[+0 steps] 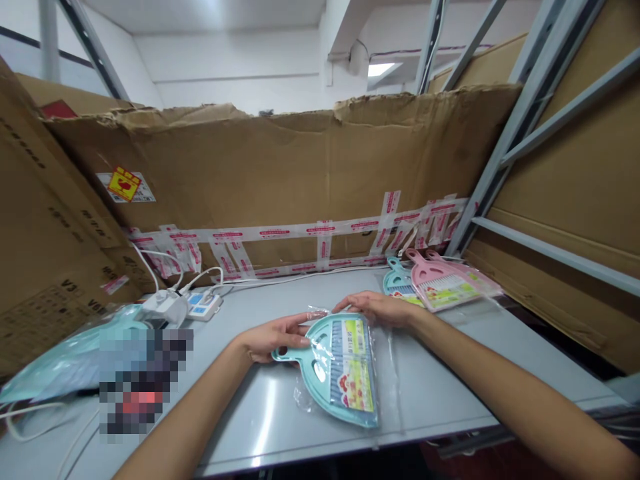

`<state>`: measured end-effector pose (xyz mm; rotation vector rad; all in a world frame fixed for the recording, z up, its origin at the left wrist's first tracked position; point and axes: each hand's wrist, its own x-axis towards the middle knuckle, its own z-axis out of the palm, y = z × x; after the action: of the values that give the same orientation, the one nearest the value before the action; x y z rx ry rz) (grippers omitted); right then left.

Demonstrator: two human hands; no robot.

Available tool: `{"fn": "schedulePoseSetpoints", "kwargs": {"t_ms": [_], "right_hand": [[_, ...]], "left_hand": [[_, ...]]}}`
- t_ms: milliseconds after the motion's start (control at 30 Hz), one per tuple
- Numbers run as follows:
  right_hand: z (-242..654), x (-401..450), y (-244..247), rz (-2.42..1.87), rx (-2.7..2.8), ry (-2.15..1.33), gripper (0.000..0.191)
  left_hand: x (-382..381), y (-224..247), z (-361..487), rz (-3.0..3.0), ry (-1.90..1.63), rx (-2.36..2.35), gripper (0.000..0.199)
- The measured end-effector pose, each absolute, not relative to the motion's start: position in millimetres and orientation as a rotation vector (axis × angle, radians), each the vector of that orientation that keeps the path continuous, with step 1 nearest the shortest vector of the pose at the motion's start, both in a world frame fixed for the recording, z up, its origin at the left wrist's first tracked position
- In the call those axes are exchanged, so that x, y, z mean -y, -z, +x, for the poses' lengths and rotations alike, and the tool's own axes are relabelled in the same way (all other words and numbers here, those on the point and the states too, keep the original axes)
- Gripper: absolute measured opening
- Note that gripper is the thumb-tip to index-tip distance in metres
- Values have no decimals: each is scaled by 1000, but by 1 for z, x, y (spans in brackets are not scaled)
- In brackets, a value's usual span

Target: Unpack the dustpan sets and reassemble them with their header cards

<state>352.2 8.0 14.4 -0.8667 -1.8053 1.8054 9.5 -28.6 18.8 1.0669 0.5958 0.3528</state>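
A turquoise dustpan with a blue-bristled brush and a yellow-green label (323, 383) lies in clear plastic wrapping near the front of the grey table. My left hand (280, 337) grips it by the handle side, thumb on top and fingers behind. At its upper edge is my right hand (373, 307), fingers bent over the wrapping; what they pinch, if anything, is too small to make out. Behind my right hand lie packaged pink dustpans (435, 277) and a turquoise one (395, 273).
On the grey table (425, 400), a white power strip (205, 305) with plugs and cables stands at the left. Beside it lies a turquoise wrapped item (75, 357). Taped cardboard (280, 173) closes off the back; a metal frame (505, 143) rises at the right.
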Motion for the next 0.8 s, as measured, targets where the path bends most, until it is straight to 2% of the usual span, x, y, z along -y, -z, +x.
{"fn": "schedulePoseSetpoints", "kwargs": {"t_ms": [167, 267, 367, 433, 500, 567, 700, 800], "right_hand": [[345, 1, -17, -946, 1832, -1820, 70], [346, -6, -15, -987, 1674, -1717, 69], [357, -19, -15, -1077, 1458, -1625, 71], [367, -28, -17, -1159, 1350, -1536, 73], [376, -32, -19, -1254, 1365, -1432, 77], [381, -32, -21, -1339, 1481, -1357, 77], [380, -26, -28, -1541, 1744, -1232, 53], [379, -22, -35, -1724, 1955, -950, 38]], "left_hand": [[21, -21, -1, 1062, -365, -647, 90], [14, -27, -7, 1036, -536, -747, 77], [2, -29, -10, 936, -851, -853, 64], [-6, -26, -11, 854, -1036, -936, 48], [-13, -22, -11, 800, -1132, -1002, 34], [-16, -19, -11, 786, -1142, -1014, 29], [-14, -17, -8, 829, -1108, -991, 27], [-14, -14, -7, 864, -1095, -993, 26]]}}
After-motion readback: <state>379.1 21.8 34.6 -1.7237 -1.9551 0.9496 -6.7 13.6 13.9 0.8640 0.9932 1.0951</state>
